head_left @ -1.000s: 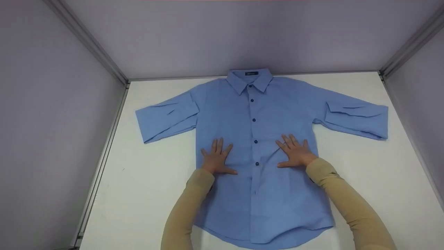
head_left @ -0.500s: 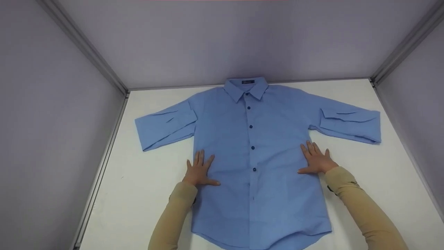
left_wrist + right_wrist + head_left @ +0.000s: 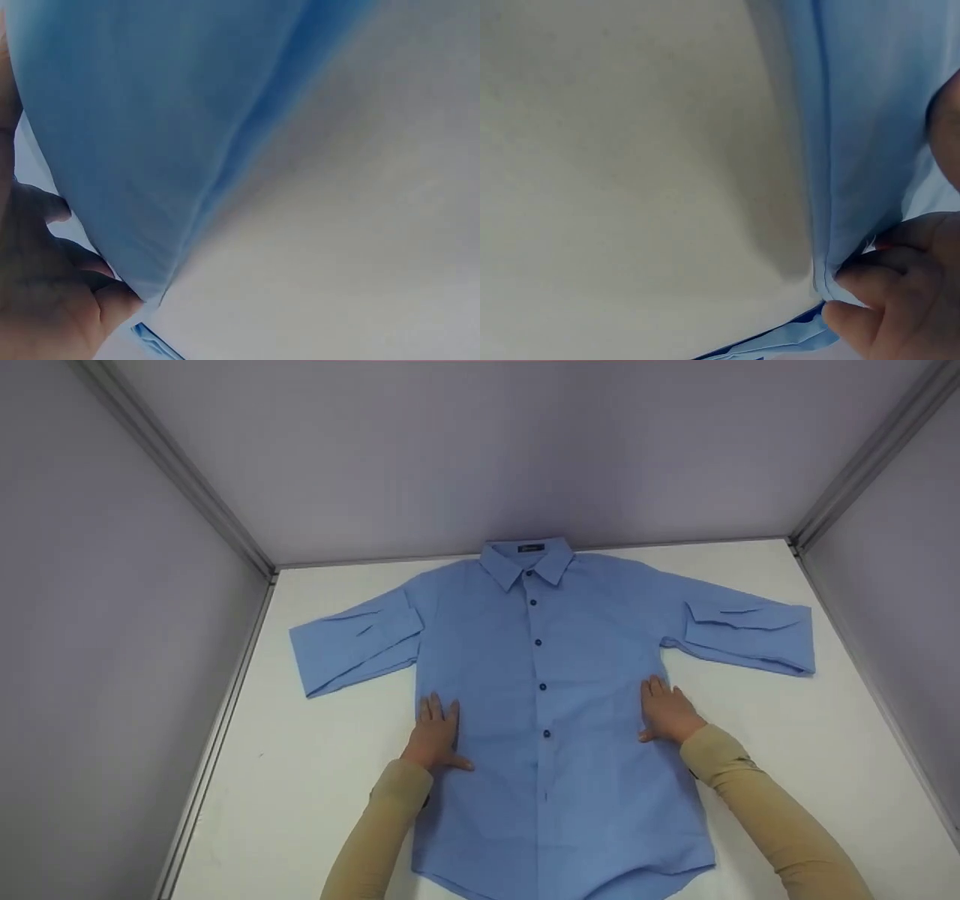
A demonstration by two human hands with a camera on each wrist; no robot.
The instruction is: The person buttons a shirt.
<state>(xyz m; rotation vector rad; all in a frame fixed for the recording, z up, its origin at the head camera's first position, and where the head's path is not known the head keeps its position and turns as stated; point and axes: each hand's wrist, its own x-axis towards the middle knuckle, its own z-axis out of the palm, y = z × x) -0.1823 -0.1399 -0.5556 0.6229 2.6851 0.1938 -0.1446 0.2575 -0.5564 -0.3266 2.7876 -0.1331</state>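
A blue button-up shirt (image 3: 487,660) lies front up on the white table, with its collar at the far edge and both sleeves folded back inward. My left hand (image 3: 433,737) rests on its left side, fingers pointing away and thumb stretched toward the button row. On the opposite side edge sits my right hand (image 3: 667,709), its fingers close together and slightly bent. The left wrist view has the fingers (image 3: 120,304) touching the shirt's side (image 3: 150,112). In the right wrist view, bent fingers (image 3: 866,283) touch the cloth (image 3: 862,112) along the side seam.
The white table (image 3: 300,780) shows on both sides of the shirt. Grey panels enclose it at the left (image 3: 112,660), back (image 3: 420,457) and right (image 3: 892,547), with metal strips along their corners.
Both hands have slid from the shirt's middle out to its side edges; the right then came slightly back inward. Their spread fingers have drawn closer together. The head view has shifted a little.
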